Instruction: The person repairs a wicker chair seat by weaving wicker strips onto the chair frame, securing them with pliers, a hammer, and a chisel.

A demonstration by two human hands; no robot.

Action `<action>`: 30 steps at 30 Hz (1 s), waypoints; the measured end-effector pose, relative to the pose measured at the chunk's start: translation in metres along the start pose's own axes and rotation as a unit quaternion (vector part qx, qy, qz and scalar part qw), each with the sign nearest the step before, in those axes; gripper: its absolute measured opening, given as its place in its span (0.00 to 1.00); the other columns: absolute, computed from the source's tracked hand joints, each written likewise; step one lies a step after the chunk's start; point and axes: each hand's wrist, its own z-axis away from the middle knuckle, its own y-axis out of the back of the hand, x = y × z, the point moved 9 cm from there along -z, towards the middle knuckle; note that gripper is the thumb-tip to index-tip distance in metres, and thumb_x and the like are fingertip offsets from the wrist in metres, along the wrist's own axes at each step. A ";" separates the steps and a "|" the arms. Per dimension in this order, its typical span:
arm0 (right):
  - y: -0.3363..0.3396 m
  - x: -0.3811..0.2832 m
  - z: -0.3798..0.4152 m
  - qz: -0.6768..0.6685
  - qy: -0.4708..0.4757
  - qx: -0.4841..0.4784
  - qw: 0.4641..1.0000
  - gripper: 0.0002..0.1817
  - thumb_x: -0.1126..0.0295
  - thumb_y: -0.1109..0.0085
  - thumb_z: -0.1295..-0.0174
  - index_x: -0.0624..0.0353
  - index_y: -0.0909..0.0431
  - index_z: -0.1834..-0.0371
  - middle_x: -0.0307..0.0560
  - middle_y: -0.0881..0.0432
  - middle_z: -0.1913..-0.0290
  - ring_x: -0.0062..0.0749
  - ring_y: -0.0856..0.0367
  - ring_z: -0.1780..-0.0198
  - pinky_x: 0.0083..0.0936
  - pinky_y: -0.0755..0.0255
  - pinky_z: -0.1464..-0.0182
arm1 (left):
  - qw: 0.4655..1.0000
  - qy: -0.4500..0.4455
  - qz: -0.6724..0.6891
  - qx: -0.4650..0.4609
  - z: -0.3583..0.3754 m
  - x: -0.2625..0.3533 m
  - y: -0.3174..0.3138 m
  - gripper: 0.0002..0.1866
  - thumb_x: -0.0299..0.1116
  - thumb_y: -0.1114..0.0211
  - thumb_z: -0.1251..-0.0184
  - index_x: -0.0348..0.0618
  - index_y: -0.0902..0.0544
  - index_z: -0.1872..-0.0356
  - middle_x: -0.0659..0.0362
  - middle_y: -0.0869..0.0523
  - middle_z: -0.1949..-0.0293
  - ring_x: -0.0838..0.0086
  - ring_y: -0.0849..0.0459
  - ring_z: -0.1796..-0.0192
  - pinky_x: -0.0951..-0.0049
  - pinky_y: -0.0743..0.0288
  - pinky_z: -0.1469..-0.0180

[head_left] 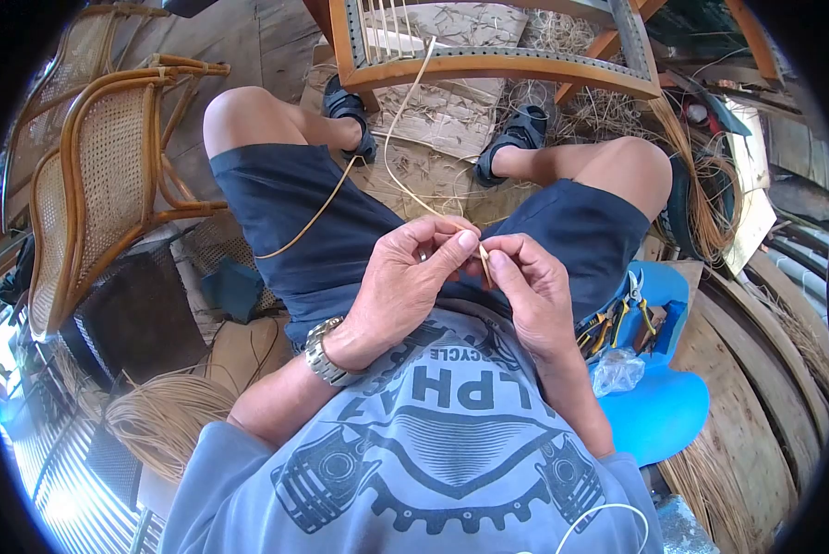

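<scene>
Overhead, left hand [412,272], right hand [530,282]: each grip pinched on pale strand [387,150].

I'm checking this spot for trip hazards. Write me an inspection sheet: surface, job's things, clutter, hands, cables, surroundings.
Surface: brown plank floor and pale flat board, strewn with tan shavings.
Job's things: thin pale cane strand; brown wooden frame with rows of small holes.
Clutter: coiled tan cane bundle at left; blue plastic box with yellow-handled tools at right.
Hands: left hand and right hand both pinch the strand.
Cables: thin white cord loops over the grey printed shirt; its ends are not clear.
Surroundings: brown cane-backed chairs at left.
</scene>
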 end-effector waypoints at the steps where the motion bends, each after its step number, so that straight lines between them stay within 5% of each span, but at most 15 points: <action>1: -0.001 -0.002 0.002 0.000 -0.001 0.000 1.000 0.08 0.75 0.43 0.27 0.65 0.19 0.50 0.37 0.16 0.59 0.14 0.20 0.58 0.14 0.25 0.54 | 1.000 -0.007 0.018 0.001 0.000 0.001 -0.001 0.13 0.38 0.35 0.24 0.39 0.15 0.52 0.63 0.13 0.61 0.84 0.17 0.60 0.82 0.23 0.56; 13: 0.005 -0.001 -0.002 -0.051 -0.005 0.041 0.998 0.10 0.73 0.39 0.28 0.65 0.19 0.49 0.41 0.13 0.58 0.18 0.17 0.57 0.15 0.26 0.55 | 0.995 0.082 -0.052 -0.014 0.016 -0.005 0.005 0.15 0.34 0.34 0.26 0.37 0.17 0.45 0.62 0.11 0.58 0.85 0.19 0.61 0.83 0.24 0.58; 20: 0.006 -0.005 -0.002 0.004 -0.010 0.059 0.998 0.09 0.75 0.38 0.30 0.65 0.18 0.50 0.41 0.14 0.57 0.17 0.18 0.56 0.15 0.25 0.53 | 1.000 0.010 0.022 0.018 0.010 0.005 0.006 0.13 0.27 0.30 0.31 0.36 0.14 0.48 0.60 0.11 0.56 0.84 0.18 0.59 0.82 0.22 0.54; 25: 0.008 -0.006 -0.002 -0.036 0.000 0.051 0.998 0.09 0.75 0.38 0.30 0.66 0.18 0.50 0.40 0.14 0.57 0.17 0.19 0.57 0.15 0.24 0.53 | 0.988 -0.116 -0.080 -0.055 0.007 0.021 -0.003 0.11 0.22 0.30 0.34 0.43 0.11 0.51 0.60 0.13 0.52 0.80 0.18 0.52 0.79 0.23 0.47; 30: 0.006 -0.001 -0.001 -0.085 -0.032 0.037 0.995 0.10 0.75 0.38 0.30 0.67 0.18 0.49 0.42 0.14 0.56 0.16 0.21 0.60 0.14 0.24 0.55 | 0.986 -0.115 -0.089 -0.081 0.000 0.007 -0.002 0.12 0.22 0.31 0.34 0.45 0.10 0.51 0.61 0.14 0.52 0.78 0.19 0.51 0.78 0.23 0.46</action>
